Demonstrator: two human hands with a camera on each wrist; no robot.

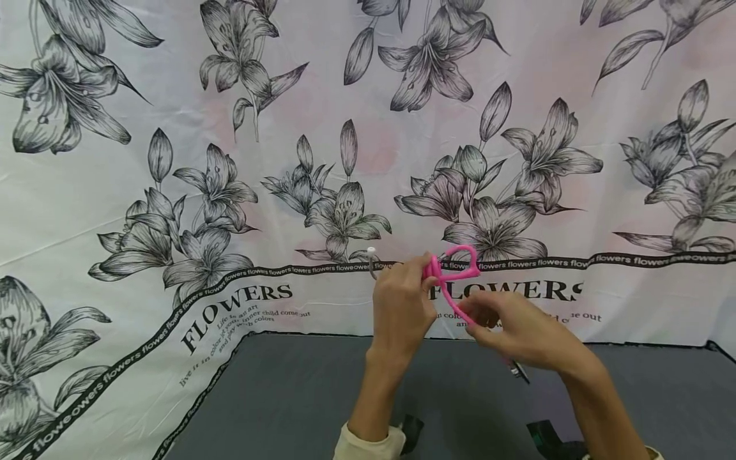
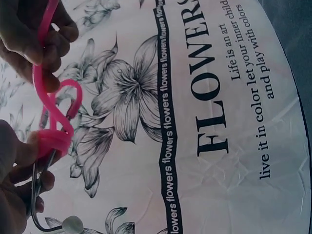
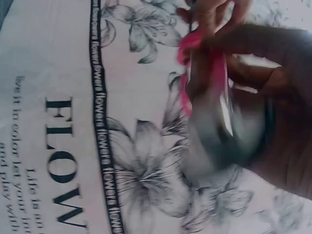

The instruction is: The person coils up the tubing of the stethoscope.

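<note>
Up in front of the printed cloth, my left hand (image 1: 402, 313) pinches a bent metal hook (image 2: 33, 195) with a white ball tip (image 2: 73, 224) at its end. Bright pink cord (image 2: 58, 117) wraps round the metal near those fingers and rises in a loop beyond them. My right hand (image 1: 526, 329) grips the cord's other stretch between thumb and fingers, to the right of the left hand. Below the right palm sticks out a dark, shiny metal end (image 1: 519, 371); its kind cannot be made out. In the right wrist view a blurred shape hides part of the grip.
A white cloth (image 1: 345, 300) printed with black lilies and lettering hangs behind the hands and spreads to the left. Along the front lies a dark grey surface (image 1: 287, 396). Dark straps (image 1: 411, 433) sit near the wrists.
</note>
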